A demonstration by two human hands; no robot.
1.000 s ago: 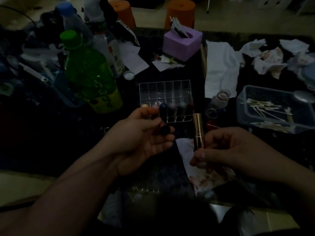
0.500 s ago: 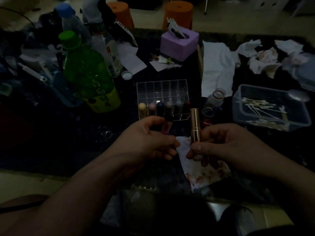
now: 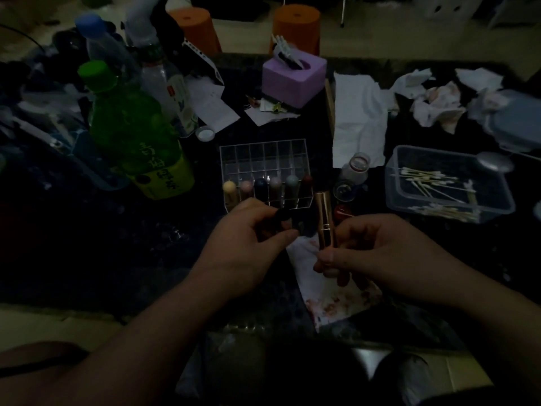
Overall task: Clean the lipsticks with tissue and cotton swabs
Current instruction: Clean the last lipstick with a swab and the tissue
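Observation:
My right hand [image 3: 377, 253] pinches a gold lipstick tube [image 3: 323, 219] and holds it upright near the table's front. My left hand [image 3: 248, 244] curls its fingers round a small dark lipstick [image 3: 288, 222] just left of the gold tube. Under both hands lies a stained tissue [image 3: 328, 294]. A clear organizer [image 3: 263, 159] behind them holds several lipsticks [image 3: 268, 186] in its front row. Cotton swabs [image 3: 433, 186] lie in a clear plastic tub [image 3: 409, 200] to the right.
A green bottle [image 3: 131, 133] and clear bottles [image 3: 164, 83] stand at the left. A purple box [image 3: 292, 77] sits at the back. A flat tissue [image 3: 360, 118] and crumpled used tissues [image 3: 439, 104] lie back right. Small jars [image 3: 351, 177] stand beside the organizer.
My left hand turned from palm up to palm down and closed round the dark lipstick, drawing nearer to the gold tube. My right hand has barely moved.

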